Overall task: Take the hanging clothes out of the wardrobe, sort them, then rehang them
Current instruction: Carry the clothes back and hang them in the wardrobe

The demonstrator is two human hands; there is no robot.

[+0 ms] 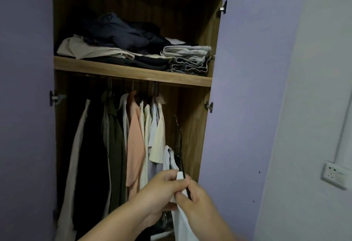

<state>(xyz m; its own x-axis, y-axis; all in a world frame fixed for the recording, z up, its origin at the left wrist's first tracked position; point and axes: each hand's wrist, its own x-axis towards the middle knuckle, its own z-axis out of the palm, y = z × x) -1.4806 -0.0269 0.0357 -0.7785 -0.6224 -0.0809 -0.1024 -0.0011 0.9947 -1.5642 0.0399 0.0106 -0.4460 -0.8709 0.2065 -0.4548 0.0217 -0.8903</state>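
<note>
Before the open wardrobe (133, 76), the left hand (163, 189) and right hand (194, 202) both pinch a white garment (182, 221) on a black hanger (181, 156).

A wooden shelf (131, 73) is running across the wardrobe (192, 111) from side to side, and folded clothes are sitting straight on it. At the left a beige garment (91, 49) is spreading over the board's front part, with a rumpled dark navy heap (122, 32) lying on top of it and behind. Dark folded pieces (144, 62) are resting flat in the middle. At the right end a pale grey folded item (187, 51) is lying on a stack of frayed denim (188, 66), which is sitting on the board, just beside the side wall. Below the shelf, shirts (135, 135) are hanging in a row; the rail itself is hiding in shadow.
</note>
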